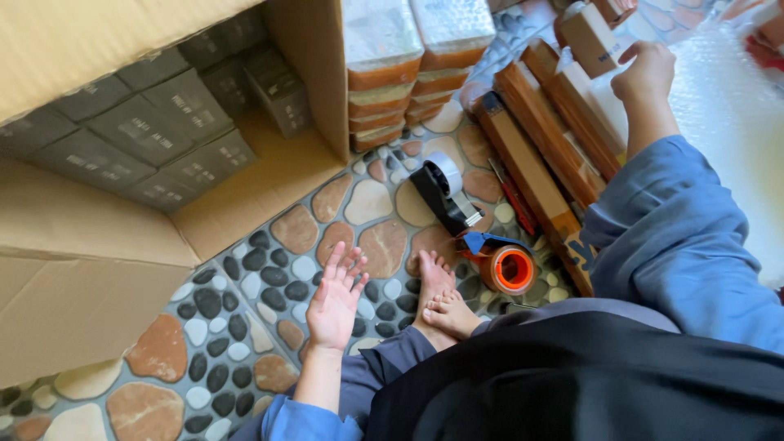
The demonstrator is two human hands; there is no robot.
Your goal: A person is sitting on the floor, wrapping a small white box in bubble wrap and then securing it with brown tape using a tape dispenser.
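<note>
the left hand [336, 300] hangs open and empty above the pebble-patterned floor of brown, black and white stones [245, 327], fingers spread, palm down, holding nothing; the right hand [648, 72], at the end of a blue sleeve, reaches far out and closes its fingers on the edge of a small brown cardboard carton [590, 37] at the top of the view; whether the grip is firm or only a touch cannot be told from here. that small carton sits just beyond a row of long narrow brown cardboard boxes [539, 155] lying side by side on the floor; near the bare feet [441, 298] lie a black-handled tape dispenser with a grey roll [445, 192] and, just beside it, an orange roll of packing tape with a blue holder [505, 265]. to the left a large open corrugated cardboard box [90, 269] lies on its side, partly filled with dark grey flat packets [155, 122]; stacks of bubble-wrapped orange-brown blocks [404, 57] stand behind its flap. the step in hand looks like picking up the small carton; the next move seems to call for a secure hold with the right hand, then bringing it back toward the body, where the idle left hand could share the load.
</note>
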